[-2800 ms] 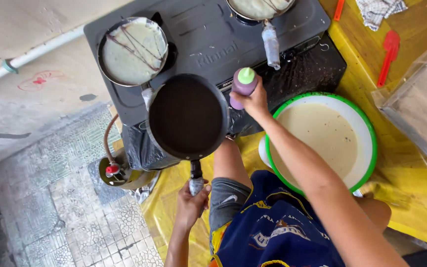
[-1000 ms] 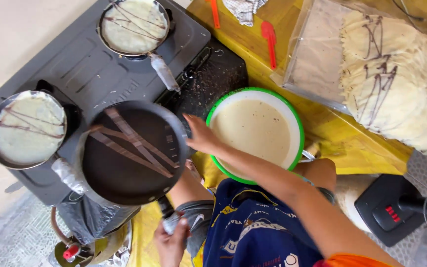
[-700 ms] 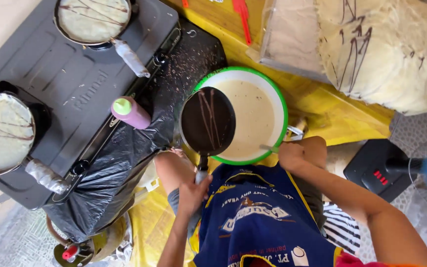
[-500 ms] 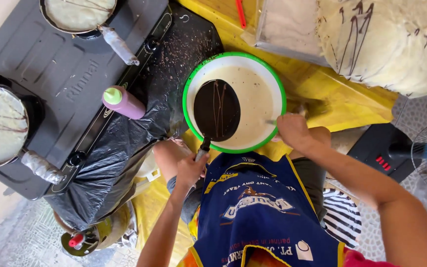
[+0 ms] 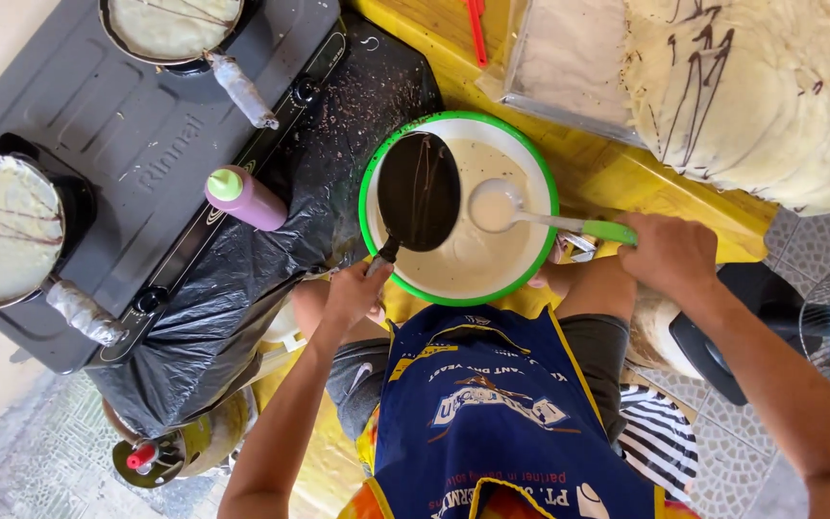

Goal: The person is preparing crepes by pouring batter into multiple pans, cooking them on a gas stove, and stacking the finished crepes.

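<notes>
The left hand (image 5: 355,291) is closed around the handle of a small dark frying pan (image 5: 419,191), holding it tilted over a green-rimmed white bowl (image 5: 538,163) of pale batter, so the pan's streaked inner face shows above the bowl's left half. The right hand (image 5: 672,255) is closed on the green handle of a white ladle (image 5: 498,205), whose cup, filled with batter, sits just right of the pan above the batter surface. The bowl rests on a yellow table (image 5: 617,178) in front of the person's blue apron (image 5: 492,413). To the left, black plastic sheeting (image 5: 242,288) covers the table edge beside a grey gas stove (image 5: 136,125), on which lies a pink squeeze bottle with a green cap (image 5: 245,196). Two more pans of pale batter with dark streaks sit on the burners, one at the far left (image 5: 2,231) and one at the top (image 5: 173,24). At upper right a stack of thin crepes (image 5: 751,96) with dark streaks lies on the table.
</notes>
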